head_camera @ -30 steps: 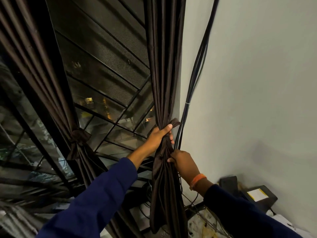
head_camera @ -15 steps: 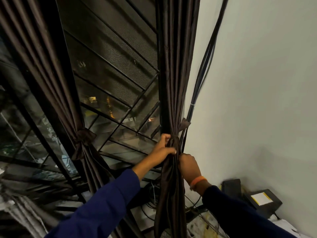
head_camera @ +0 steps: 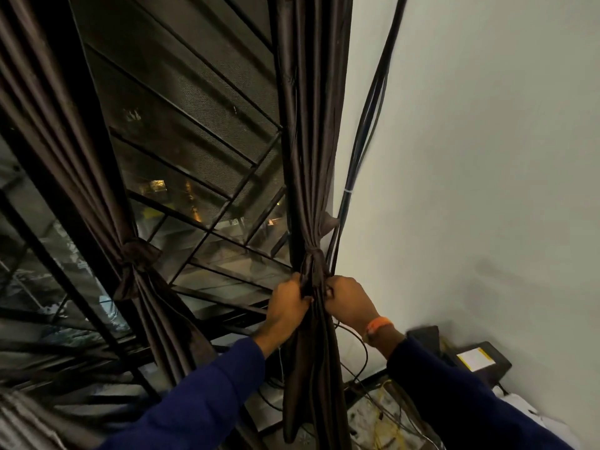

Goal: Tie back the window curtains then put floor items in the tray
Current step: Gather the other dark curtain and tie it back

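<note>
Head view: I see right curtain hanging beside wall corner, cinched by knotted tie. Left hand just below knot, fingers curled round fabric. Right hand on opposite side of same curtain, fingers gripping fabric; orange wristband. Left curtain, well left of right curtain, already tied. Black box right of right curtain, yellow-white label, writing unreadable to me. Tray not visible.
</note>
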